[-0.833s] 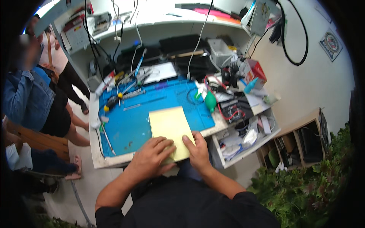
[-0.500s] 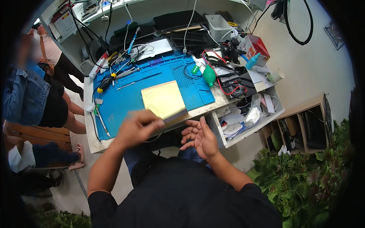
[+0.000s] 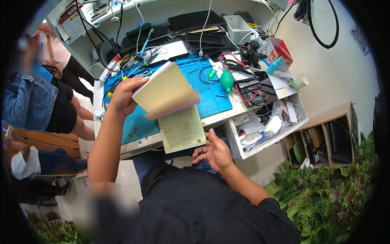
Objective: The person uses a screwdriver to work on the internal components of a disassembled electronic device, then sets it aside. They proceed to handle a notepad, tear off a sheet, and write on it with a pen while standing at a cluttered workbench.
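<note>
A pad of forms with yellowish pages (image 3: pixel 164 91) is raised at the left, its loose sheets fanned and blurred. My left hand (image 3: pixel 125 95) is closed on the pad's left edge. Below the raised pages, a pale yellow printed form (image 3: pixel 183 132) lies spread past the table's front edge. Beside its lower right corner is my right hand (image 3: pixel 215 152), palm turned inward, thumb up and fingers loosely curled but apart. The fingers seem to touch the corner of the form, without a visible grip. The raised sheets hide part of the blue work mat (image 3: pixel 213 99).
Hand tools and cables crowd the mat's left and back. A green blower bulb (image 3: pixel 226 80), a multimeter (image 3: pixel 256 94) and a light blue bottle (image 3: pixel 274 66) are at the right. An open drawer (image 3: pixel 266 145) juts out at right front. People (image 3: pixel 34 97) are at the left.
My left hand has gone up and left, lifting the pad off the mat. The printed form has come into view beneath it. My right hand has hardly moved.
</note>
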The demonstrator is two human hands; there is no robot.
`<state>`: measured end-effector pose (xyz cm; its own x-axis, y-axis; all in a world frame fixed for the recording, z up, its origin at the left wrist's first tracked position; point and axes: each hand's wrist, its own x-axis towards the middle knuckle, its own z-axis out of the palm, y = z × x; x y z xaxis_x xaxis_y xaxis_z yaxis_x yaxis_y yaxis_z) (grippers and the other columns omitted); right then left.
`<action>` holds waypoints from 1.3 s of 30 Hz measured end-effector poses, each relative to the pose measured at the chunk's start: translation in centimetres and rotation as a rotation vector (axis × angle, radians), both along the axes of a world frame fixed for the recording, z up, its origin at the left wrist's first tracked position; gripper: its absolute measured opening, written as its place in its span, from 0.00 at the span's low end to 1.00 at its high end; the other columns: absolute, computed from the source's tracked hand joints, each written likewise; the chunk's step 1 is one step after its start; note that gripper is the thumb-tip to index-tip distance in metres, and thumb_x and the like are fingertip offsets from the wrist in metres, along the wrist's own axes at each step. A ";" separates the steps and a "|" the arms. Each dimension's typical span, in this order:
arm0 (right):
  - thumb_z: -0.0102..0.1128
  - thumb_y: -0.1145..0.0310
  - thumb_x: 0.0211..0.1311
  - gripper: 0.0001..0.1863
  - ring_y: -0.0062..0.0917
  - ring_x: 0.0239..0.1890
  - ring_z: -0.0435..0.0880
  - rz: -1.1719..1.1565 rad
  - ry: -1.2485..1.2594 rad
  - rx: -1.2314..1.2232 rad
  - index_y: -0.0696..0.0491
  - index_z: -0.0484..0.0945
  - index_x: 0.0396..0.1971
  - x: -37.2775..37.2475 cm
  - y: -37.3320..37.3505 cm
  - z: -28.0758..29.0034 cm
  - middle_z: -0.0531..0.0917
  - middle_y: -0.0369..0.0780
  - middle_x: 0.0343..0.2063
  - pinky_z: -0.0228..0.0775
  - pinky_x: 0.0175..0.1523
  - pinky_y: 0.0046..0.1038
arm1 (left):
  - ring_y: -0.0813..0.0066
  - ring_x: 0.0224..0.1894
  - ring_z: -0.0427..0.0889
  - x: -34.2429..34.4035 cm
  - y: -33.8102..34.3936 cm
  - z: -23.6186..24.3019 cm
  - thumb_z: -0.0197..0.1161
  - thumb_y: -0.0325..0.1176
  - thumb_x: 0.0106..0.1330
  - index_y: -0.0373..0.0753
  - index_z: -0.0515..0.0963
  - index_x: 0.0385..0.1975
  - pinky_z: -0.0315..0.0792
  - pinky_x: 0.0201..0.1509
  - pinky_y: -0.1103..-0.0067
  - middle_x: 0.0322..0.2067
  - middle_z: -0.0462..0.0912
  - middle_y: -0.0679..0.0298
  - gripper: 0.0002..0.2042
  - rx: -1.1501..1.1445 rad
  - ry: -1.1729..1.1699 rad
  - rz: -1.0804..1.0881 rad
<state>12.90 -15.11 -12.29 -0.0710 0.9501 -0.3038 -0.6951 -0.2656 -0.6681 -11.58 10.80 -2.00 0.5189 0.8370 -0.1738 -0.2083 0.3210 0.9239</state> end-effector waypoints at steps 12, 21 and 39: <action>0.56 0.70 0.81 0.19 0.35 0.43 0.92 -0.063 -0.153 0.023 0.66 0.72 0.63 -0.4 0.2 0.5 0.86 0.49 0.50 0.92 0.46 0.38 | 0.84 0.31 0.80 0.4 -4.3 -0.1 0.70 0.36 0.75 0.33 0.86 0.31 0.73 0.35 0.79 0.26 0.84 0.68 0.13 0.690 0.472 -0.260; 0.42 0.61 0.84 0.25 0.44 0.56 0.90 -0.055 0.051 0.040 0.63 0.71 0.68 -1.6 2.0 1.8 0.85 0.53 0.58 0.87 0.60 0.48 | 0.57 0.35 0.90 2.8 -13.5 -0.3 0.82 0.36 0.60 0.40 0.90 0.39 0.82 0.40 0.70 0.37 0.91 0.60 0.12 1.276 0.718 -0.329; 0.65 0.77 0.75 0.28 0.37 0.59 0.89 0.002 -0.101 0.170 0.65 0.67 0.70 -1.1 0.7 0.5 0.85 0.51 0.59 0.90 0.59 0.41 | 0.82 0.35 0.78 1.8 -4.9 0.0 0.63 0.37 0.82 0.36 0.83 0.51 0.73 0.40 0.81 0.33 0.84 0.67 0.11 0.761 0.599 -0.028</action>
<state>11.75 -14.37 -11.77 -0.0501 0.9882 -0.1446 -0.6218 -0.1442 -0.7698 -9.75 5.93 -1.96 0.5425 0.8232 0.1677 0.3629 -0.4097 0.8369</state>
